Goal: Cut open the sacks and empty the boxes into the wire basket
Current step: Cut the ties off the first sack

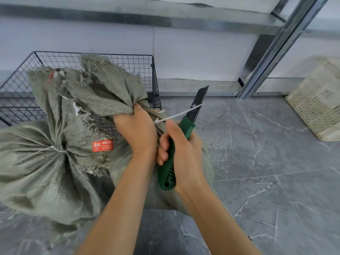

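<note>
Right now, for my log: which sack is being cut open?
The sack whose neck the left hand grips, its string across the right hand's knife; the other sack at left lies tied.

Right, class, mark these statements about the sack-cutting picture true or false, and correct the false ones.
1. The right hand holds a green-handled utility knife. True.
2. The knife points down at the floor. False: its blade points up, a white string lying across it.
3. The left hand grips the gathered neck of a grey-green woven sack. True.
4. The black wire basket stands right of the sacks. False: the basket stands behind them, at the left.
5. The other grey-green sack, at the left, lies cut open. False: string ties its neck shut.
</note>
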### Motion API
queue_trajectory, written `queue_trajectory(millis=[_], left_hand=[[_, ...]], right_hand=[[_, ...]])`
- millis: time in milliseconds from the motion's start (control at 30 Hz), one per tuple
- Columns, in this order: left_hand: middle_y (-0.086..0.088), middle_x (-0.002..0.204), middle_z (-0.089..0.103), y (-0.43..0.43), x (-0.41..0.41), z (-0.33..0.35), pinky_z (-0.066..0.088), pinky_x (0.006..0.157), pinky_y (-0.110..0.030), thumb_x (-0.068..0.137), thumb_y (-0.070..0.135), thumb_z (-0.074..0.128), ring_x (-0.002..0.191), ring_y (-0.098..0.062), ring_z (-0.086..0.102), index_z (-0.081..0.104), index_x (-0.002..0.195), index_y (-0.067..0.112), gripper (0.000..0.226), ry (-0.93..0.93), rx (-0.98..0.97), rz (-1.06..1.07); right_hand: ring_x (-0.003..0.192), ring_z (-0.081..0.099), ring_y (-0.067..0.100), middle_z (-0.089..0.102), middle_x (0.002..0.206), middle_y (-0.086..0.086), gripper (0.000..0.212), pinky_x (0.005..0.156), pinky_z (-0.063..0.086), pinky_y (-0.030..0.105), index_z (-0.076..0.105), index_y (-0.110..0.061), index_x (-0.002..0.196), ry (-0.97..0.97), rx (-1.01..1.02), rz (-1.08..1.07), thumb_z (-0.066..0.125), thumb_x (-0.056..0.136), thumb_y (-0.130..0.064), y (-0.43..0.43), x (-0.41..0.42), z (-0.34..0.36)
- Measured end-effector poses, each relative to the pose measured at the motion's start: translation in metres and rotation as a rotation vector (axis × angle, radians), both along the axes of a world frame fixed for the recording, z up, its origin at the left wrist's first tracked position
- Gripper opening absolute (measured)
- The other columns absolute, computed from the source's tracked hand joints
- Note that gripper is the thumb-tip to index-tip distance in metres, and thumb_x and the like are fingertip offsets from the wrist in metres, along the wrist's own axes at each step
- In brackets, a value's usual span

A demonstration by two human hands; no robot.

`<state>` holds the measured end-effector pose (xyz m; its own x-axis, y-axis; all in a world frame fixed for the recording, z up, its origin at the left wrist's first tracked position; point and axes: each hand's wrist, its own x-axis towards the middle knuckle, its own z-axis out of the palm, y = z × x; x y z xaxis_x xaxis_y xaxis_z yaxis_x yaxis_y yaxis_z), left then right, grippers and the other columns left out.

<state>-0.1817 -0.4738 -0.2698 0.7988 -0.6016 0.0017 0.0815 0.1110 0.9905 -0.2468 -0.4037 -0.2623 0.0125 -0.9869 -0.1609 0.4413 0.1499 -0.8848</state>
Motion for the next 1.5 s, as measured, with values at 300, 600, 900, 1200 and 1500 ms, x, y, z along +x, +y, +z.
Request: queue_trajectory(millis=[300,600,900,1200,1500], left_hand=[[0.009,0.105,0.051,0.005,-0.01,-0.001,0.033,0.073,0.006,0.091,-0.002,0.05,0.101,-0.003,0.049,0.056,0.119,-0.001,0.029,-0.037,-0.013,-0.041],[0.015,0.103,0.049,0.005,-0.015,-0.004,0.03,0.072,0.008,0.092,0.001,0.052,0.101,0.001,0.046,0.055,0.123,0.001,0.031,-0.02,-0.017,-0.118],[0.025,0.093,0.049,0.005,-0.016,-0.006,0.034,0.074,0.006,0.094,0.004,0.052,0.089,0.009,0.05,0.052,0.109,0.017,0.02,0.035,-0.009,-0.192],[0.02,0.111,0.052,0.004,-0.04,-0.015,0.032,0.087,0.002,0.092,0.016,0.059,0.105,0.008,0.049,0.053,0.12,0.018,0.029,-0.1,0.001,-0.442],[0.03,0.1,0.051,0.01,-0.076,-0.019,0.034,0.077,0.008,0.09,0.027,0.064,0.086,0.027,0.046,0.053,0.112,0.028,0.025,-0.155,-0.006,-0.587]], right_hand=[[0.04,0.039,0.016,0.045,0.049,0.009,0.015,0.041,0.037,0.026,0.057,0.001,0.075,0.269,-0.062,-0.126,0.063,0.087,-0.007,-0.005,-0.006,0.006],[0.038,0.038,0.017,0.044,0.045,0.011,0.024,0.041,0.036,0.022,0.058,0.013,0.077,0.323,-0.065,-0.184,0.061,0.088,-0.008,-0.01,-0.019,0.006],[0.042,0.041,0.011,0.061,0.064,0.0,0.022,0.043,0.039,0.023,0.051,-0.009,0.071,0.15,-0.094,-0.374,0.058,0.091,-0.005,-0.025,-0.074,0.026],[0.043,0.042,0.009,0.061,0.073,0.003,0.012,0.042,0.04,0.021,0.053,-0.009,0.08,0.024,0.104,-0.415,0.059,0.091,-0.008,-0.032,-0.118,0.0],[0.045,0.046,0.011,0.067,0.09,0.011,0.01,0.043,0.042,0.021,0.055,-0.009,0.08,0.057,0.263,-0.572,0.061,0.089,-0.008,-0.035,-0.195,-0.037]])
